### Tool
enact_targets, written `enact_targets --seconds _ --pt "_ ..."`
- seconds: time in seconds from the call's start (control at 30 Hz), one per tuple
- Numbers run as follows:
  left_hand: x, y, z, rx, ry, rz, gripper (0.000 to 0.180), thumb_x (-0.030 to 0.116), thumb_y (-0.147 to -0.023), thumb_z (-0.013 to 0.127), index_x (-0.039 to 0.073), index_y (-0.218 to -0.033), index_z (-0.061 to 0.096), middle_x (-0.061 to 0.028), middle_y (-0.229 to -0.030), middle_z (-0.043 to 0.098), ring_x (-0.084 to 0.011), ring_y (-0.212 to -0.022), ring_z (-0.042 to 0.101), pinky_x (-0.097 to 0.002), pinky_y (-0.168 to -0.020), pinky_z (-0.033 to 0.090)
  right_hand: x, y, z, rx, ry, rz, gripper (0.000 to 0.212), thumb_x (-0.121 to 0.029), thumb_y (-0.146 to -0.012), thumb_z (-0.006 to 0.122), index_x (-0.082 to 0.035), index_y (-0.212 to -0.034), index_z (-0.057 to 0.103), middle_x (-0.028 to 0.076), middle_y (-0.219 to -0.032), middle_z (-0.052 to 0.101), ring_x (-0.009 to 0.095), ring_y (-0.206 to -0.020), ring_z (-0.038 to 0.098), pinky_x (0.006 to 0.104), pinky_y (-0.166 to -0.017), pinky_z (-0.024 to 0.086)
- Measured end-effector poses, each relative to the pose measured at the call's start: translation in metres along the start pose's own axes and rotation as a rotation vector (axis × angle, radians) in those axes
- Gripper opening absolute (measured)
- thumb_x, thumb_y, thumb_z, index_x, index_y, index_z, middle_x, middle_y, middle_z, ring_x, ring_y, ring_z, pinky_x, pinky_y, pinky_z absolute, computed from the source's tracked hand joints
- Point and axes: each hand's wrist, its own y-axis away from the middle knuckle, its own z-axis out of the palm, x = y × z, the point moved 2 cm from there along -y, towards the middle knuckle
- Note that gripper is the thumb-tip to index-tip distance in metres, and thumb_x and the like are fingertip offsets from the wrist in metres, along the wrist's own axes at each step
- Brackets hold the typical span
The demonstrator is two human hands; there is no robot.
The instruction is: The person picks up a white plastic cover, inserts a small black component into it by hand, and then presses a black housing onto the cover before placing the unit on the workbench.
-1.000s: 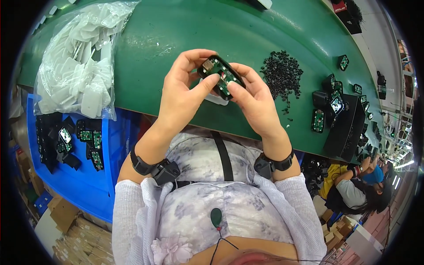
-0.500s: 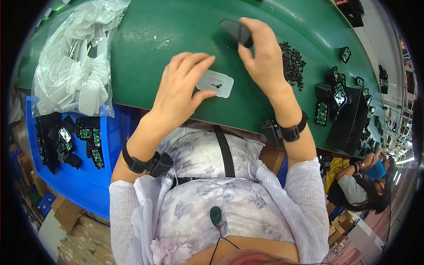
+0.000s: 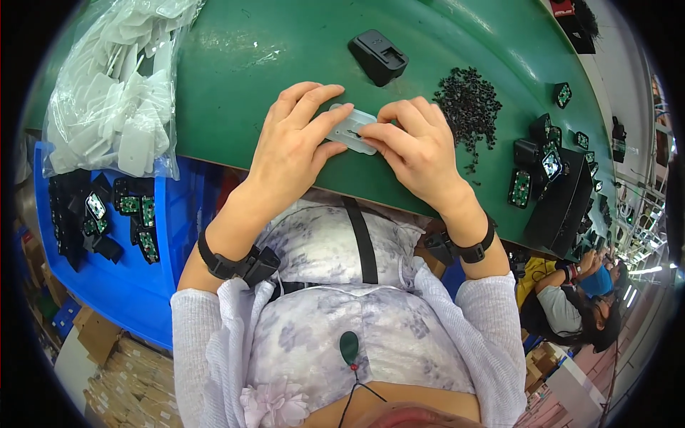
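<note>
A translucent plastic plate (image 3: 345,127) with rounded corners lies near the front edge of the green table. My left hand (image 3: 291,135) grips its left end between thumb and forefinger. Over the plate's right end, my right hand (image 3: 416,143) has its thumb and forefinger pinched together; whatever they hold is hidden. Small dark bits show on the plate beside those fingertips. Beyond my hands a black charger-like housing (image 3: 379,57) rests on the table, a slot in its upper face. Right of my right hand spreads a pile of tiny black pieces (image 3: 467,107).
A clear bag of translucent plates (image 3: 118,107) lies at the left. Below it, a blue bin (image 3: 107,296) holds black housings with green circuit boards. More such housings (image 3: 521,187) surround a black box (image 3: 553,214) at right. A co-worker (image 3: 571,299) sits farther right.
My right hand has put the black housing down on the table and come back to the plate. My left hand has closed on the plate's left end.
</note>
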Motion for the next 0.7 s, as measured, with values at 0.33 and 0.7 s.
enact_targets --seconds 0.33,0.7 --pt "-0.001 0.001 0.001 -0.004 -0.003 0.009 0.046 0.006 -0.064 0.075 0.006 -0.108 0.062 -0.0064 -0.122 0.054 -0.0292 -0.113 0.048 -0.0416 -0.092 0.043 0.003 -0.002 0.007 -0.059 0.088 -0.066 0.017 -0.008 -0.068 0.069 -0.009 -0.083 0.062 0.001 -0.08 0.055 0.02 -0.071 0.052 0.0319 -0.06 0.039" --pt "-0.001 0.002 0.001 -0.002 -0.018 0.011 0.047 0.007 -0.063 0.075 0.007 -0.108 0.062 -0.0057 -0.122 0.054 -0.0283 -0.114 0.047 -0.0415 -0.092 0.043 -0.004 -0.006 0.0 -0.237 0.221 -0.05 0.013 -0.011 -0.076 0.067 -0.01 -0.085 0.059 0.001 -0.076 0.051 0.019 -0.069 0.051 0.0327 -0.059 0.039"
